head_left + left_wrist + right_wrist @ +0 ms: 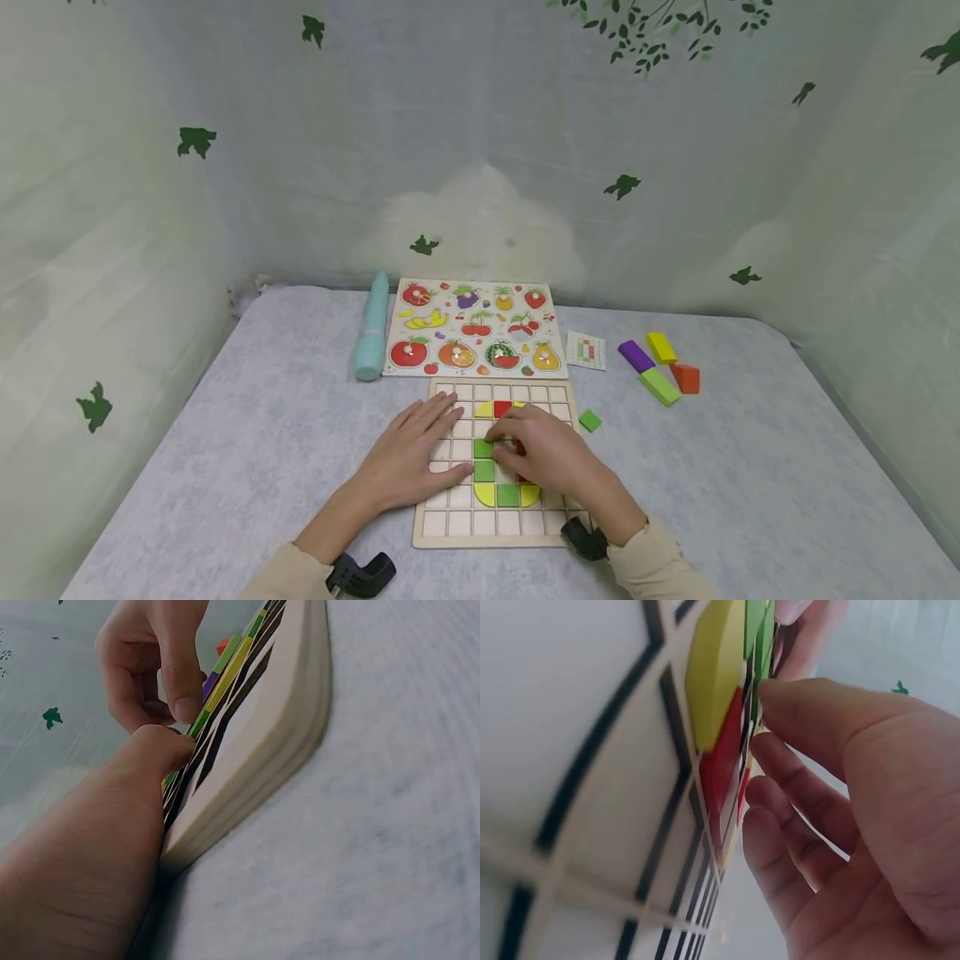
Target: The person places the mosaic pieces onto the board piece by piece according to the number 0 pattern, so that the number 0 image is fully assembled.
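A wooden grid board (453, 540) lies on the table, with green, yellow and red tiles set in its cells. My left hand (408, 454) rests flat on the board's left side, fingers spread and thumb reaching toward the green tiles. Over the middle of the board, my right hand (551, 450) bends its thumb and index finger around the edges of a green square tile (483, 448). In the right wrist view the thumb (802, 705) meets the green tiles, while the other fingers curl beside it. My right hand covers part of the red tiles on the right.
A loose green tile (590, 420) lies right of the board. Farther right are purple (637, 357), yellow (662, 347), orange (686, 378) and light green blocks (660, 387). Behind the board lie a fruit puzzle (468, 371), a pattern card (586, 351) and a turquoise tapered object (372, 329).
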`<control>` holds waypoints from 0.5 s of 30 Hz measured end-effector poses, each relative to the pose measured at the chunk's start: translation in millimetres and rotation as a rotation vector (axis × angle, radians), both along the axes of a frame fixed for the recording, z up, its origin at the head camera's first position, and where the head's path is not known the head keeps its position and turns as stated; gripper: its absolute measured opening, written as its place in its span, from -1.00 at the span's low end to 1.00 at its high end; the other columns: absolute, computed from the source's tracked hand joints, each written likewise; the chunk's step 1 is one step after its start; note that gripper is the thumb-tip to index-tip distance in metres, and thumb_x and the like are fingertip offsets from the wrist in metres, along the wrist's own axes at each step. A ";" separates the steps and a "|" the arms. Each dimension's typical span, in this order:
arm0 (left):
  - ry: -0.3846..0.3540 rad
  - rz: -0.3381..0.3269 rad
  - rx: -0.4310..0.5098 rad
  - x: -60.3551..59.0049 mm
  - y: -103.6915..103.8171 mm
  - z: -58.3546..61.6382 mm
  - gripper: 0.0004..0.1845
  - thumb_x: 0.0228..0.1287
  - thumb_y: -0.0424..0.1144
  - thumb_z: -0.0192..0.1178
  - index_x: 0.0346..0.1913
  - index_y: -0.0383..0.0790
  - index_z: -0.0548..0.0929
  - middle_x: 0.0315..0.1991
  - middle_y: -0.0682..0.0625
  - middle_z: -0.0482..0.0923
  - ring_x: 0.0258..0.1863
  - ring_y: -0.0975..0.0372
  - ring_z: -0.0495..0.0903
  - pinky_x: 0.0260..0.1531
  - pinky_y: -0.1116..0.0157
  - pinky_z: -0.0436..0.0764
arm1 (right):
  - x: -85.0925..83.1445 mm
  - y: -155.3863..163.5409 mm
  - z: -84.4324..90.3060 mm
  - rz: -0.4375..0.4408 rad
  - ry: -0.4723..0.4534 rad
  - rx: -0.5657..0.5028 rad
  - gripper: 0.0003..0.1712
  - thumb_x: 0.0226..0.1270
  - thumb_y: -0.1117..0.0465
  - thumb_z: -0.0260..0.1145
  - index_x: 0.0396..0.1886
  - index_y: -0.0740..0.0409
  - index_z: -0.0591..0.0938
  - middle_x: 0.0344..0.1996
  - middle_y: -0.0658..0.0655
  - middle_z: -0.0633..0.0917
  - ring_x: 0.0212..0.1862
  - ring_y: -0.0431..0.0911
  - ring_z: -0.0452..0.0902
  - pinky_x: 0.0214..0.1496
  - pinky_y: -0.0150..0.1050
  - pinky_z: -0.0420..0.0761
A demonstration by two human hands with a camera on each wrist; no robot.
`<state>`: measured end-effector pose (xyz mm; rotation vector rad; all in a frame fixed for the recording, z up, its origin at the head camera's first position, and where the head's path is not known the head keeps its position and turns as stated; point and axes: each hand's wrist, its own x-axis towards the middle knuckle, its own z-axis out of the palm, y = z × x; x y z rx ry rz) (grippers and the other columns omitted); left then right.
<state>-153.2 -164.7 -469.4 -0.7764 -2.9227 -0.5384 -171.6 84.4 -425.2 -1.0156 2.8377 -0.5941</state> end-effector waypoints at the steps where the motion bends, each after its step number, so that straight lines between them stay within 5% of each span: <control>1: 0.001 0.001 0.001 0.0 0.1 -0.3 -0.08 0.34 0.40 0.13 0.56 -0.14 0.35 0.63 -0.06 0.14 0.63 0.09 0.10 0.61 0.00 0.09 | -0.2 1.9 0.2 -0.008 0.005 0.003 -0.80 0.40 0.04 0.44 -0.03 -0.10 0.79 -0.10 -0.15 0.74 -0.08 -0.24 0.56 -0.02 -0.28 0.67; 15: 0.008 0.005 0.012 0.2 0.5 -1.3 -0.09 0.33 0.38 0.15 0.55 -0.15 0.36 0.63 -0.07 0.16 0.62 0.09 0.12 0.60 0.00 0.11 | -10.0 65.6 6.9 -0.245 -0.034 -0.016 -0.76 0.31 0.14 0.51 -0.04 -0.01 0.79 -0.14 -0.09 0.73 -0.18 -0.16 0.52 -0.13 -0.22 0.62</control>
